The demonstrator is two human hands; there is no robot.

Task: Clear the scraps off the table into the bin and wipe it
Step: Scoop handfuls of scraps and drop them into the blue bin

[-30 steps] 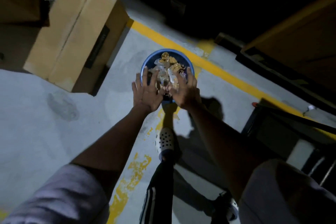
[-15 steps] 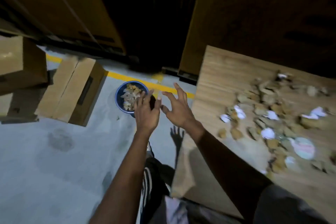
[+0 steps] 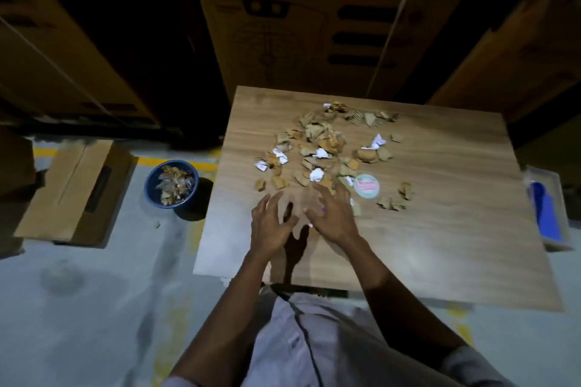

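Observation:
A wooden table (image 3: 440, 229) carries several cardboard and white paper scraps (image 3: 323, 148) spread over its far half, plus a round green-and-pink sticker (image 3: 366, 186). My left hand (image 3: 270, 223) and my right hand (image 3: 331, 214) hover side by side over the table just short of the nearest scraps, fingers spread and holding nothing. A blue bin (image 3: 171, 184) part full of scraps stands on the floor left of the table.
A cardboard box (image 3: 75, 192) lies on the floor left of the bin. One scrap (image 3: 157, 224) lies on the floor near the bin. A tray holding something blue (image 3: 545, 207) sits at the table's right side. Large cartons (image 3: 298, 19) stand behind the table.
Both hands left the bin, where they had dropped scraps, and swung right to above the table. My view turned from the floor to the table.

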